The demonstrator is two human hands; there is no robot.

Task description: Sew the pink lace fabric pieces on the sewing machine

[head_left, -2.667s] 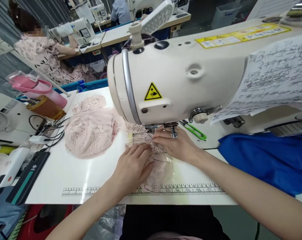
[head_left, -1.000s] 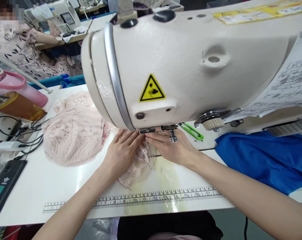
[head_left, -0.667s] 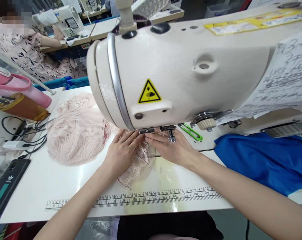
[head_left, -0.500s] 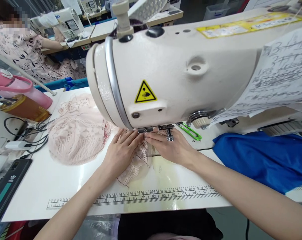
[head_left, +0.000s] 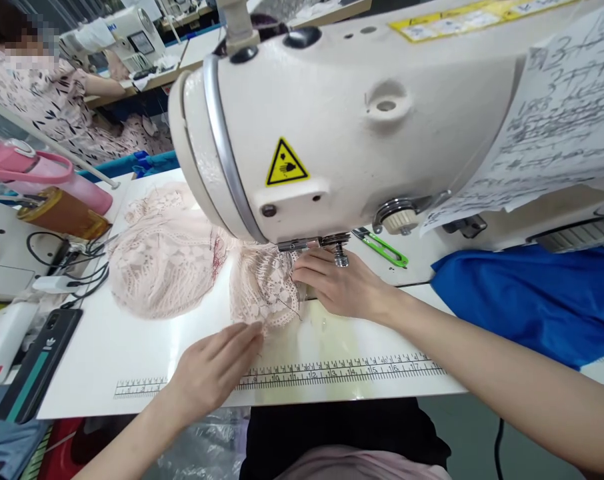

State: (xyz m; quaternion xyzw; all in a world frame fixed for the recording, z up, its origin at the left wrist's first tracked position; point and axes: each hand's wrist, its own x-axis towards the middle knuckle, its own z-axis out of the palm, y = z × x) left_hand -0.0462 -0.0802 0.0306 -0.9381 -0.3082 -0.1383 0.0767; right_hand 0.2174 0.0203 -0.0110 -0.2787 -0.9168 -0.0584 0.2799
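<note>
At the far left a black phone (head_left: pixel 35 363) lies by the edge of the white table (head_left: pixel 132 360). Behind it a pink bottle (head_left: pixel 52 177) lies on its side. A pile of pink lace (head_left: pixel 165 257) sits on the table, just left of the big sewing machine (head_left: pixel 352 120).

The left hand (head_left: pixel 215 363) has moved. A moment ago it lay on the small lace piece (head_left: pixel 262 287), right up under the machine beside the other hand. Now it has slid back toward the person and rests flat near the ruler marks (head_left: pixel 332 370) on the table. Its fingers are spread out and hold nothing. Only the fingertips (head_left: pixel 255 331) touch the near edge of the small lace piece.

With that hand gone, more of the small lace piece shows. It lies flat under the front of the machine, by the needle.

The right hand (head_left: pixel 339 283) has stayed in its place. It presses flat on the right edge of the small lace piece, fingers close together, not gripping.

Farther right lie green snips (head_left: pixel 382 245), and then a blue cloth (head_left: pixel 527 300).
</note>
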